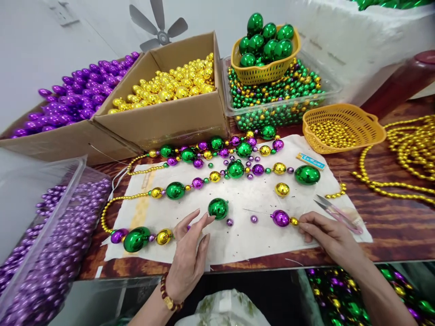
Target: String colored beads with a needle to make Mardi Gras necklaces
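My left hand point(192, 251) has its fingers spread, with a fingertip at the lower edge of a large green bead point(218, 208). It partly hides the strand where a gold bead point(164, 236) and a larger green bead point(136, 239) lie. My right hand point(321, 231) pinches a small gold bead point(294, 221) at the end of a short threaded piece. Beside that sits a purple bead point(281, 218), and a thin needle point(254, 211) sticks out to its left. Two small lilac beads, one a loose lilac bead point(254, 219), lie between my hands on the white cloth point(244, 249).
Scissors point(336, 213) lie behind my right hand. Finished-looking bead strands cross the cloth. At the back stand a carton point(163, 115) of gold beads, a clear bin point(282, 102) of mixed beads and a yellow basket point(367, 131). A bag of lilac beads point(61, 244) is at left.
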### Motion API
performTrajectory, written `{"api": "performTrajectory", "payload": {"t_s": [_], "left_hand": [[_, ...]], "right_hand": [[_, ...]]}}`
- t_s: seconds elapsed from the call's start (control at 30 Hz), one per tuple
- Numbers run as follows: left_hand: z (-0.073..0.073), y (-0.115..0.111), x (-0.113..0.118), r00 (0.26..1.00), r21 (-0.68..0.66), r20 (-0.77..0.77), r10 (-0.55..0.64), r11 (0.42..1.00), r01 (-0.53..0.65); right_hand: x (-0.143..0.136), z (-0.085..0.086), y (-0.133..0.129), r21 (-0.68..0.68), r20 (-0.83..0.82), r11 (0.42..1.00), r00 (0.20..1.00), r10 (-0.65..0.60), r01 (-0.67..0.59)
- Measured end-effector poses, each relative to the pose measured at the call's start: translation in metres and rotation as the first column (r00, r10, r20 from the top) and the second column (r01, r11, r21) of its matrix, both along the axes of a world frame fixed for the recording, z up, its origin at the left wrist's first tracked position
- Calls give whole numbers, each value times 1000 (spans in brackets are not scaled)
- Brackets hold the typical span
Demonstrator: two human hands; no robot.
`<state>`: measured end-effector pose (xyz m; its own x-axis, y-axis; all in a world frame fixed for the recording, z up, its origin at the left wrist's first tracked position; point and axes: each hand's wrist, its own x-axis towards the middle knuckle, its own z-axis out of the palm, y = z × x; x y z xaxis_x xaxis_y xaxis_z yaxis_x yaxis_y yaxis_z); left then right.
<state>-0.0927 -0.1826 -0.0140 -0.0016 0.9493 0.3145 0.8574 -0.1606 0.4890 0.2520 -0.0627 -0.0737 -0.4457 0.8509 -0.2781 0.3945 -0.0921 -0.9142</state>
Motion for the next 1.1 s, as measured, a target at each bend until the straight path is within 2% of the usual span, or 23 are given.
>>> {"api": "performTrajectory", "payload": {"t_s": [0.43,0.57,0.73,0.83,0.97,1.1], "left_hand": [[-7,-8,9,1000,-33,8,-28,999,28],[-8,-5,13,997,-40,5,-75,996,75],[-7,-1,17,995,-15,20,-94,995,94],[-6,1,20,996,-47,22,-90,995,91],[-9,4,22,997,-118,-41,-69,991,64],[-14,8,24,980,-165,-188,-58,986,26]], "right_hand": [[-5,10,1,22,-32,999,999,-27,28],[-6,11,1,29,-41,999,998,-38,40],[-7,14,2,32,-54,999,998,-33,35],[-7,14,2,33,-68,999,997,-33,35],[-6,12,2,25,-96,999,995,-22,24],[-6,11,3,23,-94,999,995,-24,26]]}}
